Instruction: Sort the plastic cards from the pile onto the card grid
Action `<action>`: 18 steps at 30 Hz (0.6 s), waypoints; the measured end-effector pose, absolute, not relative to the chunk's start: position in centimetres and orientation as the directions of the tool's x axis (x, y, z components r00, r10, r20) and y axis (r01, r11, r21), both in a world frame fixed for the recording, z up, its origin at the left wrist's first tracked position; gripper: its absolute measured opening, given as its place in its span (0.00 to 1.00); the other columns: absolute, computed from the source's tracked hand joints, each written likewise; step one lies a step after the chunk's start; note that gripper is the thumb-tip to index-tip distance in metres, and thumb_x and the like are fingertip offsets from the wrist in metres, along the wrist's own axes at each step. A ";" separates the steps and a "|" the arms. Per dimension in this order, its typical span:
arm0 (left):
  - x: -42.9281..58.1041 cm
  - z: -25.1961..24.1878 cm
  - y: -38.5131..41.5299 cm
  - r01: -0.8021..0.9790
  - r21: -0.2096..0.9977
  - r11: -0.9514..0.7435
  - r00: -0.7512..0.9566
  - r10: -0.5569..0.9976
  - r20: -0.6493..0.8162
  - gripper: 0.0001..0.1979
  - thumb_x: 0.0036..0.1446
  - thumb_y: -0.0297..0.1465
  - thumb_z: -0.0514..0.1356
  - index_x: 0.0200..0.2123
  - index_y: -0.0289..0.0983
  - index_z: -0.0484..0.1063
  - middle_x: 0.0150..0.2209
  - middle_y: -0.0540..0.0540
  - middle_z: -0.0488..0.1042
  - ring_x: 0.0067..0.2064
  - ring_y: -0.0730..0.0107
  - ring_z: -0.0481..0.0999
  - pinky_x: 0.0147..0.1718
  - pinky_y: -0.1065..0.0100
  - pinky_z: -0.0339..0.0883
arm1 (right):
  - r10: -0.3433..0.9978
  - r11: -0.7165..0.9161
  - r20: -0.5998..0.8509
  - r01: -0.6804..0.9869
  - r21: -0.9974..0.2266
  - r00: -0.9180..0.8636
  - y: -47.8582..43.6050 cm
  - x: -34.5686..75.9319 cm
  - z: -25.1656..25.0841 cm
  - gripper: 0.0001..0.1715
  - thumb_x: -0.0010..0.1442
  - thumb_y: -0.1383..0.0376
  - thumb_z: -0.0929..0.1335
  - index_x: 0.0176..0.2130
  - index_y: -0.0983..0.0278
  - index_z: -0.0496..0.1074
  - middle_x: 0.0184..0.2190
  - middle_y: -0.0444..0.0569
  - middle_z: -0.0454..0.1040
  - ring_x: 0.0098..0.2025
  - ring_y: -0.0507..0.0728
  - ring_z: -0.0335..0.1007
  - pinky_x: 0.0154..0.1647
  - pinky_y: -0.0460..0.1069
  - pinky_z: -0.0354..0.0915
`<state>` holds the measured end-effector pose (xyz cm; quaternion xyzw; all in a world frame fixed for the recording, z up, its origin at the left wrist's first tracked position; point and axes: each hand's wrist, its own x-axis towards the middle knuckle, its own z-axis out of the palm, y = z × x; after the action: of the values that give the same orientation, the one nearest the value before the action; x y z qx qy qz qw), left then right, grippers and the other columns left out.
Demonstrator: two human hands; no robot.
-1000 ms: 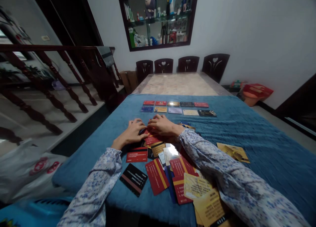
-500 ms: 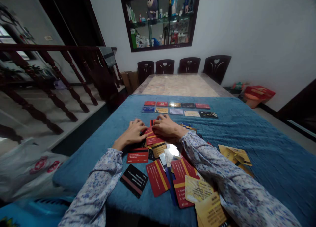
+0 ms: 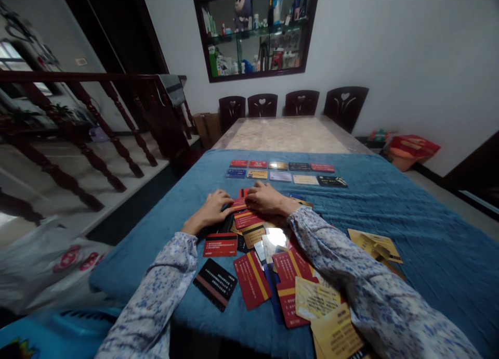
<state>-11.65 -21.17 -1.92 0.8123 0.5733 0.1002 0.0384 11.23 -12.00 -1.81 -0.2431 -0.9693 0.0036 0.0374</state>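
Right between the two sets of fingers, as I watch from my far end of the head camera's feed, lies a small striped card (image 3: pixel 239 204), red with gold. My left hand (image 3: pixel 212 209) meets its left edge, thumb on the near side and fingers bent; my right hand (image 3: pixel 267 199) curls over its right end and hides part of it. I cannot tell whether either set of fingers pinches the card or merely rests against it.

Just nearer to me than the fingertips, another red card (image 3: pixel 248 220) lies on the loose pile, with a gold card (image 3: pixel 254 236) beside it. Nearer than my left fingers is a black-banded card (image 3: pixel 220 245), and nearer again a black card (image 3: pixel 215 284), turned at an angle. Well behind my right fingers, a yellow card (image 3: pixel 316 298) overlaps a dark red card (image 3: pixel 287 312). Off to the right of those fingers, past the flowered sleeve (image 3: pixel 331 239), I see some loose gold cards (image 3: pixel 385 243).

Ahead of all my fingers, two rows of cards (image 3: pixel 280 177), five in each, lie on the blue cloth (image 3: pixel 390 203).
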 end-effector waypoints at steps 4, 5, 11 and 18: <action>-11.8 -1.9 -21.1 0.920 0.173 -0.352 0.332 0.934 0.135 0.15 0.70 0.41 0.57 0.48 0.40 0.80 0.51 0.40 0.78 0.58 0.54 0.70 0.58 0.50 0.63 | 0.442 0.896 0.105 0.445 0.005 -0.891 -12.1 11.2 -1.8 0.17 0.71 0.56 0.66 0.49 0.61 0.80 0.50 0.56 0.79 0.52 0.63 0.62 0.45 0.54 0.53; -11.8 -1.9 -21.1 0.919 0.170 -0.355 0.334 0.932 0.142 0.15 0.70 0.40 0.58 0.48 0.40 0.81 0.51 0.40 0.78 0.58 0.54 0.70 0.58 0.50 0.63 | 0.430 0.900 0.116 0.435 0.018 -0.895 -12.1 11.2 -1.8 0.17 0.72 0.56 0.66 0.48 0.61 0.81 0.49 0.56 0.79 0.51 0.62 0.62 0.45 0.54 0.53; -11.8 -2.0 -21.1 0.911 0.188 -0.367 0.332 0.923 0.193 0.12 0.67 0.36 0.59 0.46 0.41 0.82 0.50 0.42 0.81 0.61 0.53 0.69 0.61 0.49 0.62 | 0.387 0.914 0.157 0.401 0.069 -0.909 -11.9 11.3 -1.8 0.20 0.74 0.57 0.63 0.45 0.63 0.81 0.47 0.57 0.81 0.48 0.61 0.64 0.46 0.54 0.52; -12.3 -2.4 -20.5 0.902 0.197 -0.384 0.310 0.894 0.324 0.13 0.68 0.31 0.57 0.43 0.40 0.82 0.45 0.42 0.83 0.55 0.55 0.75 0.56 0.52 0.66 | 0.406 0.902 0.213 0.427 0.059 -0.889 -11.6 11.5 -1.2 0.16 0.74 0.59 0.65 0.44 0.63 0.80 0.40 0.56 0.82 0.48 0.62 0.66 0.48 0.54 0.52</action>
<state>-12.35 -20.45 -2.38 0.8092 0.5547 0.1932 -0.0104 11.48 -11.63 -1.18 -0.2145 -0.9704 -0.0523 0.0983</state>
